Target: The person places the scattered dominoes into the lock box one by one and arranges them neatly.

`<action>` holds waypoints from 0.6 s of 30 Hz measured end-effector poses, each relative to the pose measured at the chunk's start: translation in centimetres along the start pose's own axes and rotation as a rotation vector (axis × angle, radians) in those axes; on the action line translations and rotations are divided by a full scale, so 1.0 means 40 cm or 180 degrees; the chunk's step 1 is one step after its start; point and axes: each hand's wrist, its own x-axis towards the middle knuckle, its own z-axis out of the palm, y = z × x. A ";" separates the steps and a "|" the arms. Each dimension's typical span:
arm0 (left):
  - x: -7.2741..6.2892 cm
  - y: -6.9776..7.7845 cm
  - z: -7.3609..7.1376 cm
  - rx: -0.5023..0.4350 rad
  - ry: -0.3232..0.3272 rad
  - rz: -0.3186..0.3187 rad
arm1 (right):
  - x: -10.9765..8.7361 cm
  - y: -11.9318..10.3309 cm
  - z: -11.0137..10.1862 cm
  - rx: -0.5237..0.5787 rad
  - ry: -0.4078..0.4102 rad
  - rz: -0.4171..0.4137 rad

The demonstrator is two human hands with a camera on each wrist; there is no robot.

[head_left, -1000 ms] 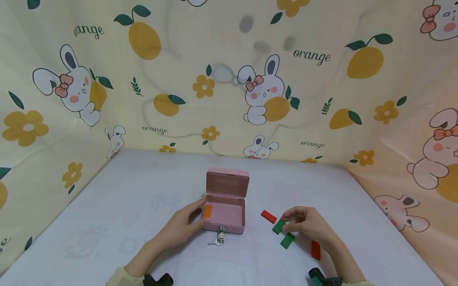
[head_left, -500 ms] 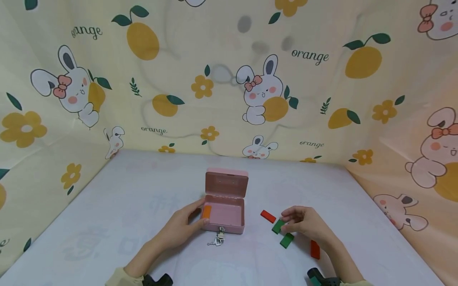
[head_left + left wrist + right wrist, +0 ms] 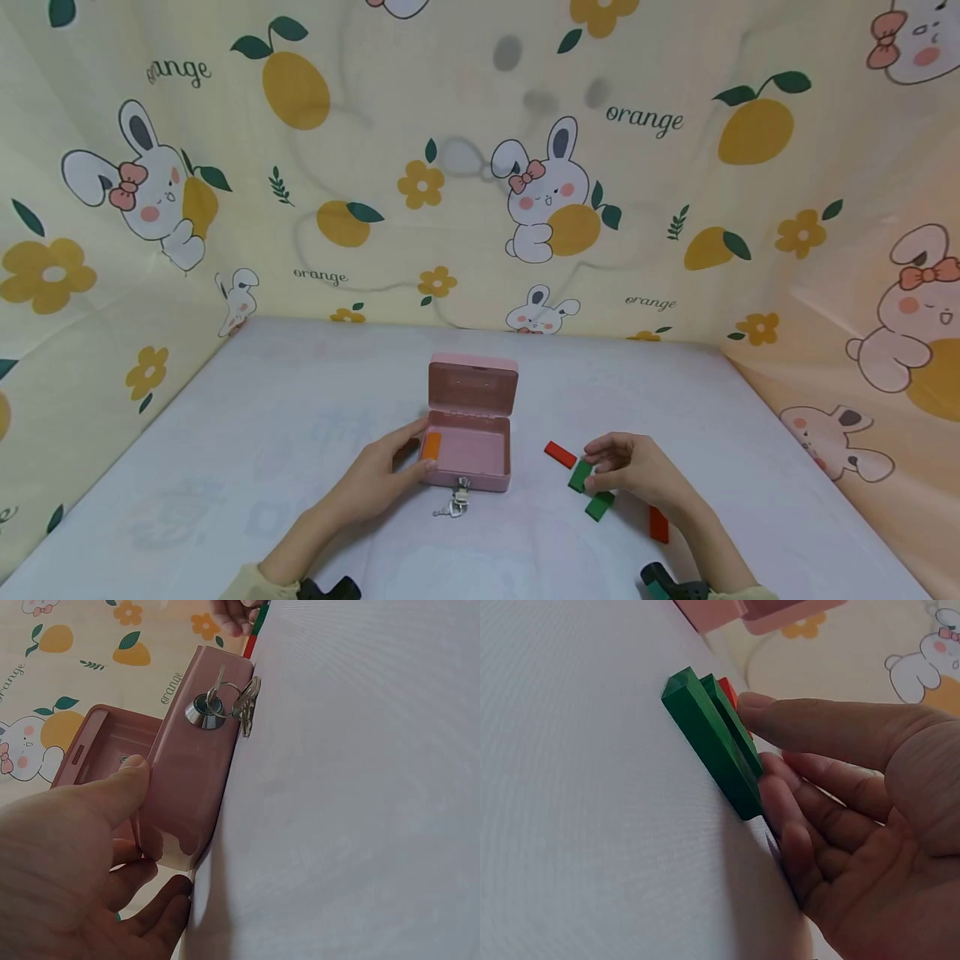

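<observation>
Gripping the pink box [image 3: 489, 482] with left hand [image 3: 378, 473]; having right hand [image 3: 647, 472] at green block [image 3: 578, 477], cannot tell whether pinching.

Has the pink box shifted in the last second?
No; in the head view, the pink box keeps its place relative to the back edge of the white table.

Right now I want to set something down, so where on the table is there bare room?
The table is bare left of the left hand, out to the patterned cloth; behind the pink box; and right of the right hand. It is crowded around that right hand, where two green blocks and two red blocks lie.
</observation>
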 end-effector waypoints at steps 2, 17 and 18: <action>-0.001 -0.001 0.000 -0.0002 -0.0001 -0.0002 | 0.002 0.002 0.001 0.0032 -0.0044 -0.0005; -0.002 -0.003 0.000 -0.0055 -0.0016 0.0024 | 0.000 -0.006 0.007 -0.0235 -0.0219 -0.0189; -0.001 -0.003 0.000 -0.0053 -0.0020 0.0025 | 0.000 -0.006 0.007 -0.0251 -0.0221 -0.0197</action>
